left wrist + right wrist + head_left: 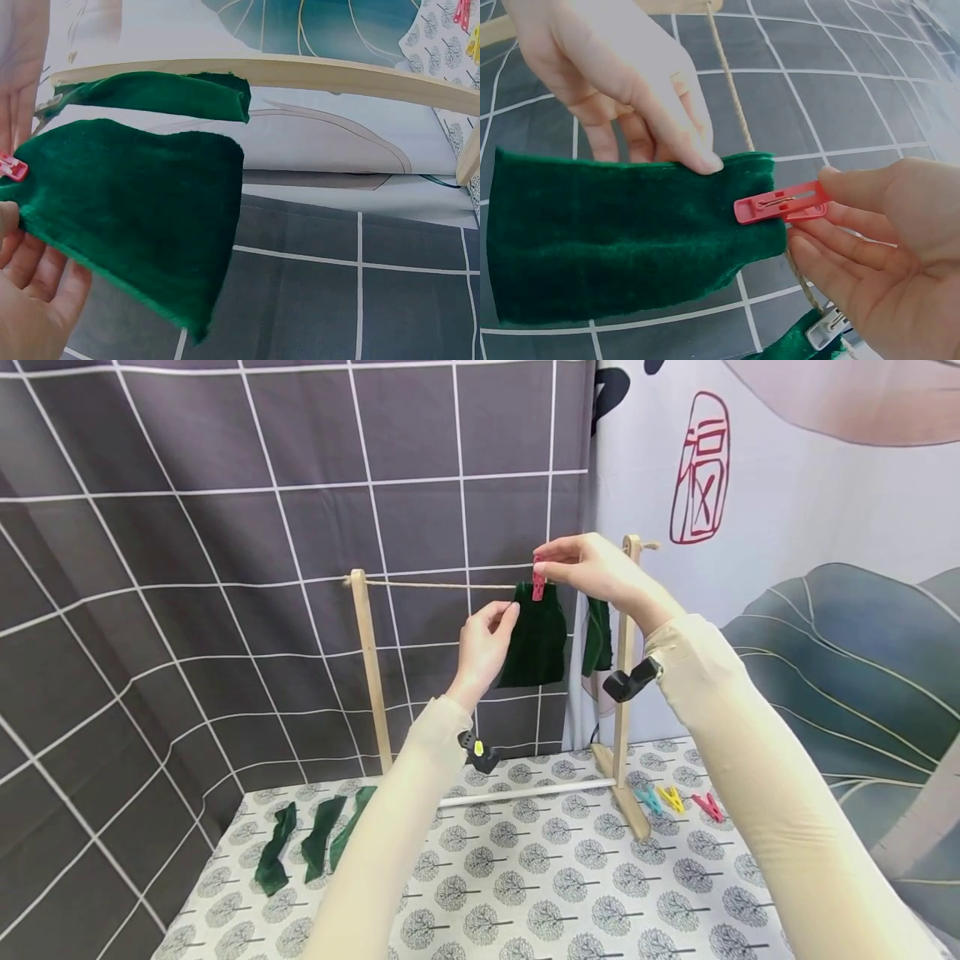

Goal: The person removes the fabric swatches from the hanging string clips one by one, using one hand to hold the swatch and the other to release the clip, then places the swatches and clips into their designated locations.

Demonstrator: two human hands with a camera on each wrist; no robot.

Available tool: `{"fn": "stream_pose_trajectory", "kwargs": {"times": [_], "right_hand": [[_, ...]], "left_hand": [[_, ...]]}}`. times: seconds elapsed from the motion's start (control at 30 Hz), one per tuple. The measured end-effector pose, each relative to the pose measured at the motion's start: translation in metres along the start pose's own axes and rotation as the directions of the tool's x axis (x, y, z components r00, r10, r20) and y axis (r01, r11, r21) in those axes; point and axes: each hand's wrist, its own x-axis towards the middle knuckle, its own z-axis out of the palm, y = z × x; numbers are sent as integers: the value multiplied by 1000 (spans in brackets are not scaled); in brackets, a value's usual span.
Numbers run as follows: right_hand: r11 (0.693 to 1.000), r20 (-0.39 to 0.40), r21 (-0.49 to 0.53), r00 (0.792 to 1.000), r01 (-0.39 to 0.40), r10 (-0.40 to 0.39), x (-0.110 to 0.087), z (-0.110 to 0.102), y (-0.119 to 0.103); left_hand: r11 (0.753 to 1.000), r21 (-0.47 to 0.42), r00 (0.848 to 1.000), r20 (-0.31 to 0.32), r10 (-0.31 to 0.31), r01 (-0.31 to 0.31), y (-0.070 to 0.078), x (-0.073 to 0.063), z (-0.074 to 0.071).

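A dark green velvet cloth [534,643] hangs over a thin rope [442,585] strung between two wooden posts. My left hand [483,647] pinches the cloth's left edge near the top, thumb in front. With thumb and fingers my right hand [870,240] holds the handle end of a red clothespin [780,202], whose other end overlaps the cloth's top edge at the rope. To the right, a second green cloth [597,635] hangs near the right post, and a pale clothespin [827,328] grips it at the rope.
Several green cloth pieces [322,835] lie on the tree-print tablecloth [510,889] at left, partly behind my left sleeve. Blue, yellow and red clothespins [671,799] lie right of the rack's wooden foot [633,814]. A white bar [532,792] joins the posts low down; a grid-patterned curtain [225,552] hangs behind.
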Motion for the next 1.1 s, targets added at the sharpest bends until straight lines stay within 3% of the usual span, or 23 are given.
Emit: {"fn": "stream_pose_trajectory", "kwargs": {"times": [0.3, 0.47, 0.67, 0.9, 1.1], "right_hand": [[999, -86, 35, 996, 5, -2, -1, 5, 1], [998, -166, 30, 985, 54, -48, -1, 8, 4], [993, -299, 41, 950, 106, -90, -2, 12, 5], [991, -460, -32, 878, 133, -133, -3, 12, 0], [982, -471, 55, 872, 179, -133, -5, 12, -2]], "left_hand": [[997, 2, 996, -49, 76, -76, -1, 2, 2], [995, 21, 993, -60, 102, -101, 0, 1, -1], [985, 88, 984, -91, 153, -145, 2, -1, -5], [978, 132, 982, -82, 173, -161, 0, -2, -11], [980, 143, 989, -41, 144, -137, 0, -5, -18]]}}
